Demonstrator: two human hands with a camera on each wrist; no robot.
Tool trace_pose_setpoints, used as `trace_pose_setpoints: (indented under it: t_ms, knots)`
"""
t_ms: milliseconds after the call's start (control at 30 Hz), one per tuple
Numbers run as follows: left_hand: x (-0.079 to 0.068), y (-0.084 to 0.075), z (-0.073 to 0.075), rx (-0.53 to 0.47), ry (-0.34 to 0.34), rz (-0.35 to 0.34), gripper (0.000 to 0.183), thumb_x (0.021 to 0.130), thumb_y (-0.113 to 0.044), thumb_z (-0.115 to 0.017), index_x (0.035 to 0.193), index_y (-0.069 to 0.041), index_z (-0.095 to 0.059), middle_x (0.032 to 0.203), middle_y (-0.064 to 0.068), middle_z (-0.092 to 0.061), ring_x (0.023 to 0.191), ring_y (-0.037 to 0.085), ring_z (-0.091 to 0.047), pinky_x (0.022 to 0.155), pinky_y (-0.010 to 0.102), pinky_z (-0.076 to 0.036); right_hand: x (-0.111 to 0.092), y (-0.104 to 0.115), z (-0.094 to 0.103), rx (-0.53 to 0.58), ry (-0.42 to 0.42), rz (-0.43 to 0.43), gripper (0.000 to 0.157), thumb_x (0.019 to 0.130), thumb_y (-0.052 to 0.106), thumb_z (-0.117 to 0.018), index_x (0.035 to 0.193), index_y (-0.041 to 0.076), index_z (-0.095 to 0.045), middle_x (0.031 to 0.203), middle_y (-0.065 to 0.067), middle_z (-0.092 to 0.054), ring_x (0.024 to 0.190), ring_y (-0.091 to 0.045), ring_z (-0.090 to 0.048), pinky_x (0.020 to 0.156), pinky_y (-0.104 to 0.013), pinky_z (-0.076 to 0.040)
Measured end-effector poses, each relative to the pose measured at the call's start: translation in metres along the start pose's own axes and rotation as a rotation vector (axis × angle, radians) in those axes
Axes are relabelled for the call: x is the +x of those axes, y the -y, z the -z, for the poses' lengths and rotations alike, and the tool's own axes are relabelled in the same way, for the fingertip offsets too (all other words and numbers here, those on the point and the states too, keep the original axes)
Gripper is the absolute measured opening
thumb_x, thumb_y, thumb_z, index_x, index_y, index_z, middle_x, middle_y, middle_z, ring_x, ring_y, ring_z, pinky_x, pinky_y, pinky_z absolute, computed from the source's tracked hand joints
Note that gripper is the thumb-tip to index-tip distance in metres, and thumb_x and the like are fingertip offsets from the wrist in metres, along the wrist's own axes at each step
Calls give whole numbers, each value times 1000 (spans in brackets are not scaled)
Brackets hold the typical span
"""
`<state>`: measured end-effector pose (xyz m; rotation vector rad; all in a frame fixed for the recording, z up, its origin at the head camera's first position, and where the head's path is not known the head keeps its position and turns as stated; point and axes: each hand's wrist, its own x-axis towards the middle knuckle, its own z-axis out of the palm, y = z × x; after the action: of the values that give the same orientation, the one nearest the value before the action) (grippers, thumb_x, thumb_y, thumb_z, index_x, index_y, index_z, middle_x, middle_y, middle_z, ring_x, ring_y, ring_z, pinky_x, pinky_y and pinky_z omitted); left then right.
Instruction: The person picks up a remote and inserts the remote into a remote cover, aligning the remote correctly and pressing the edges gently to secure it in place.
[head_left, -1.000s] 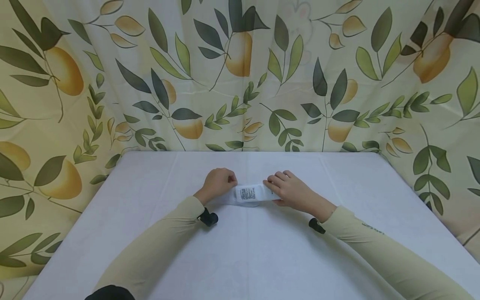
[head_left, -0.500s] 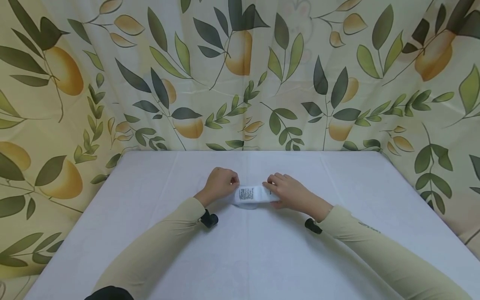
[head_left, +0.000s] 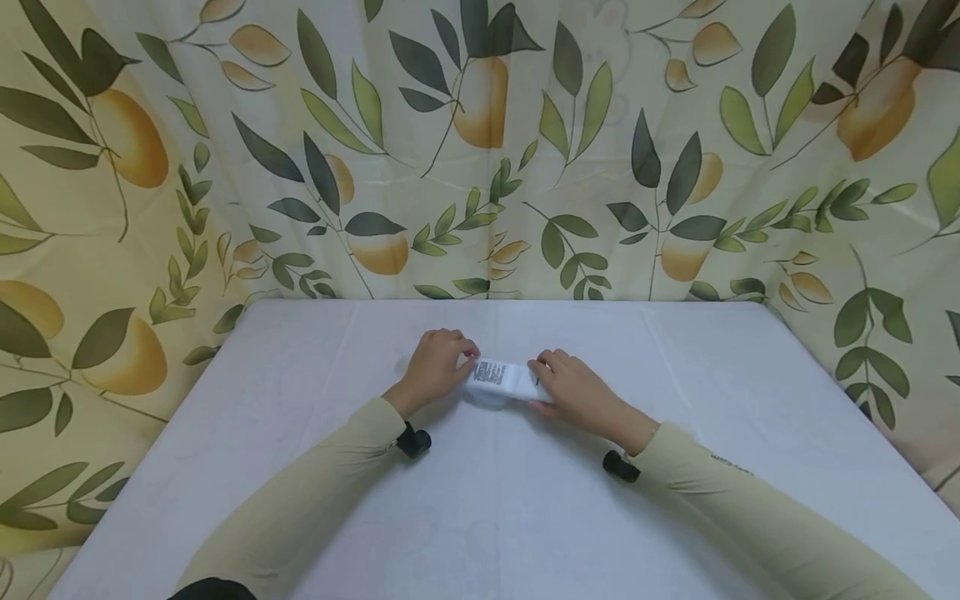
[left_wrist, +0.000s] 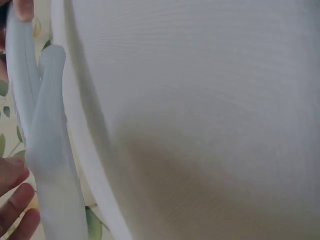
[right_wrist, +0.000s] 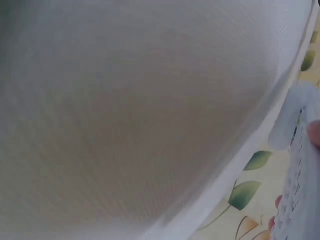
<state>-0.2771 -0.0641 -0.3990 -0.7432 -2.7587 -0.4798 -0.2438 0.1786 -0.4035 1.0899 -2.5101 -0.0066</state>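
Note:
A slim white packet with black print lies across the middle of the head view, just above the white cloth. My right hand grips its right end, fingers over the top and thumb along the near side. At the left end, my left hand has its thumb and fingertips right at the packet's edge. In the left wrist view, those fingers are loosely apart beside a pale, see-through folded strip. A rounded pale flap bends away from the printed face in the right wrist view.
A white cloth covers the table, its far edge meeting a curtain printed with leaves and yellow fruit. Black wrist cameras sit under both sleeve cuffs. A dark rounded thing shows at the bottom left.
The left fingers have loosened from a tighter pinch and spread at the packet's end. The packet's left end has tipped up and away, and its right end sits slightly lower.

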Motion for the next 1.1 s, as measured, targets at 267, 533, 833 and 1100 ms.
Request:
trace_pose_setpoints:
  t_ms: [267,533,833,1100]
  knots:
    - [-10,-9,14,97,-388,-96,8,81,-19,-72,86,-13,-70,90,2,-67,95,23,-59,97,44,-41,1,1,6,-30,-115,-116,58,74,31,-78,114,-5,-58,102,-18,-60,86,-28,-57,68,-37,-49]
    - [-13,-20,32,138,-570,-64,16,79,-25,-74,81,-10,-69,83,5,-66,89,25,-56,90,44,-43,11,4,24,-19,-300,-233,60,70,26,-80,114,-6,-56,101,-20,-58,82,-31,-55,63,-38,-48]
    - [-7,-28,39,137,-569,-10,20,80,-28,-74,83,-8,-72,81,5,-68,85,24,-57,89,44,-44,18,19,37,-20,-323,-294,62,72,27,-81,117,-6,-55,103,-21,-58,83,-32,-55,65,-39,-50]
    - [-5,-33,40,44,-590,-1,15,81,-20,-72,83,-5,-70,83,6,-69,88,24,-60,91,45,-45,21,27,44,-34,-367,-322,65,70,27,-83,118,-6,-55,104,-23,-59,83,-34,-55,66,-41,-50]
